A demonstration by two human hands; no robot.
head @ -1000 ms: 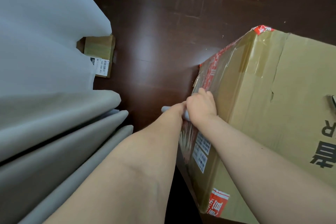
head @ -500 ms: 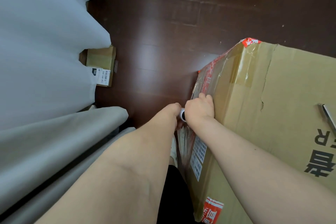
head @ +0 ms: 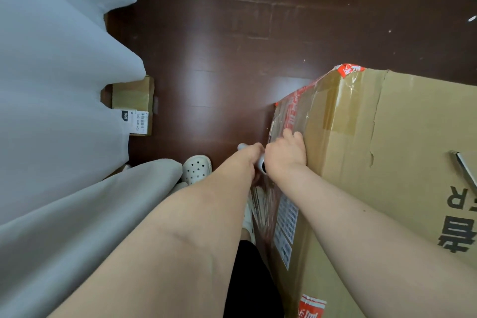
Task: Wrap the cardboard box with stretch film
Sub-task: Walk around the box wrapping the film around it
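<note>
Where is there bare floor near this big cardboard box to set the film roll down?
Widest free patch: the dark wooden floor between the small brown cardboard box by the white curtain and the large cardboard box. Also beyond its far corner. Crowded: beside the white clog, where left hand and right hand meet at the stretch film roll.
</note>
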